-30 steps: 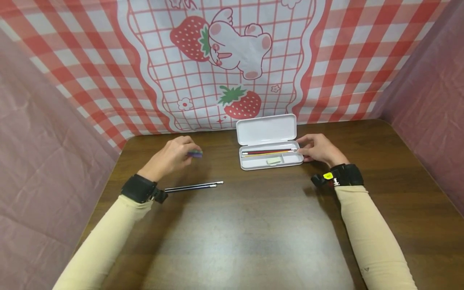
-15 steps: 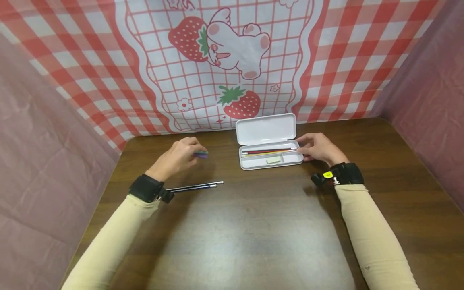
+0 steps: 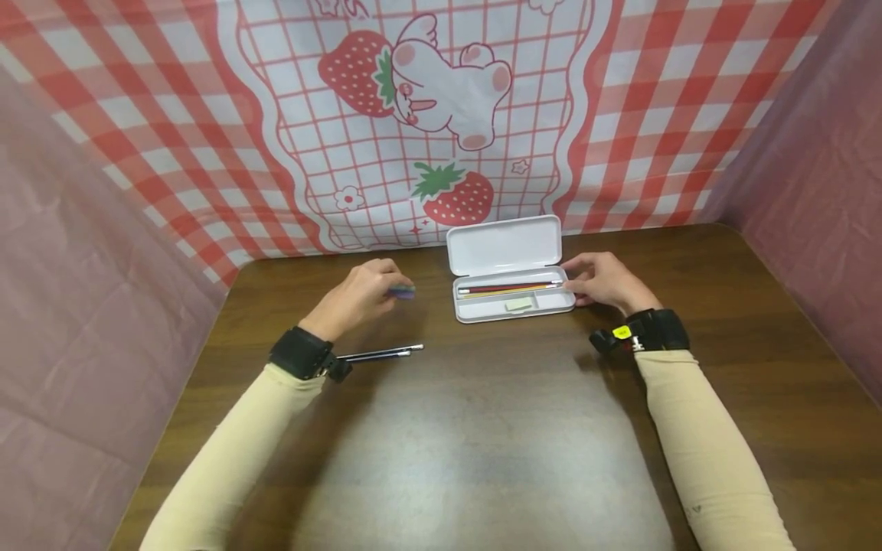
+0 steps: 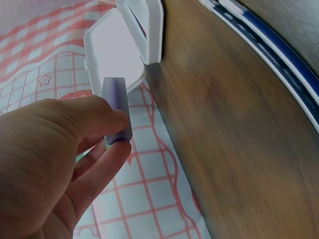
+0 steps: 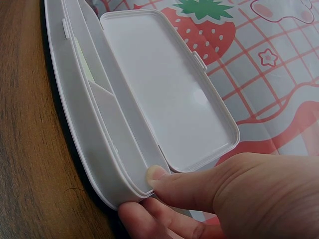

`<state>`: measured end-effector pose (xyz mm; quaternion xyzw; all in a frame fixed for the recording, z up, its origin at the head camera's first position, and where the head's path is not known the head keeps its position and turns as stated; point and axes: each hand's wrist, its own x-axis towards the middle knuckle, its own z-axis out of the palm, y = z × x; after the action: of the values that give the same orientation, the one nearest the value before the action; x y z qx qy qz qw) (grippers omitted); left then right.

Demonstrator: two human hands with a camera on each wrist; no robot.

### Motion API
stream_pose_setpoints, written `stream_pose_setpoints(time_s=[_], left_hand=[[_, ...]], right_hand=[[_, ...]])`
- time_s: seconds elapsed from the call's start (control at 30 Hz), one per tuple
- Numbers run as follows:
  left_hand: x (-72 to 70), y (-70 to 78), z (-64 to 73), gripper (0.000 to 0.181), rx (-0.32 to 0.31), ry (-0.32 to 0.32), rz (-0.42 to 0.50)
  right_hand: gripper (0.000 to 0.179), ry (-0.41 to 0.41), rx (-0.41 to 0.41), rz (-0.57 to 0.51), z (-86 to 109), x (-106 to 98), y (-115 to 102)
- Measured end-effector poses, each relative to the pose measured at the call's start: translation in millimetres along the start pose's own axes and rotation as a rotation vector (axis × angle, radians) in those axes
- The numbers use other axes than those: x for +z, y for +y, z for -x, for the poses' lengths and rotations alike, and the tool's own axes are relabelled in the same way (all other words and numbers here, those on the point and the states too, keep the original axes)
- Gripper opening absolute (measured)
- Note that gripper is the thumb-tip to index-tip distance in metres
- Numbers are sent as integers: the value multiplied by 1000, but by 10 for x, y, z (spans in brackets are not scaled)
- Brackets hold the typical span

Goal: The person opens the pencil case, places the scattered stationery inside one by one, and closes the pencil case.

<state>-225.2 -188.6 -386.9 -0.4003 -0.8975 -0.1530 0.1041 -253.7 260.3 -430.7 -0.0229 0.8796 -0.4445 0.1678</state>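
Wooden table: the left hand, fingers curled to pinch a purple block, has moved nearer a lid-up white pencil case.
The block is not yet inside, left of the case; the right hand grips its right end.

From above, the head view faces forward and down over the table; 2 wrist views look closely past the left hand and right hand. All 3 share the case.
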Motion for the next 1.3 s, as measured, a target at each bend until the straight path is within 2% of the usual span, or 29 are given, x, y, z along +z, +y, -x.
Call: stream_pose_setpoints(time_s=[0.4, 0.6, 1.1, 1.3], left_hand=[[145, 137, -211, 26, -4, -15, 31], [217, 199, -307, 27, -27, -48, 38], [343, 398, -720, 30, -30, -93, 35], [359, 482, -846, 31, -54, -129, 28]], right_hand=[[53, -7, 2, 9, 12, -9, -22], [53, -11, 1, 12, 1, -6, -17], [52, -10, 6, 6, -5, -6, -6], [53, -9, 7, 15, -17, -10, -6]])
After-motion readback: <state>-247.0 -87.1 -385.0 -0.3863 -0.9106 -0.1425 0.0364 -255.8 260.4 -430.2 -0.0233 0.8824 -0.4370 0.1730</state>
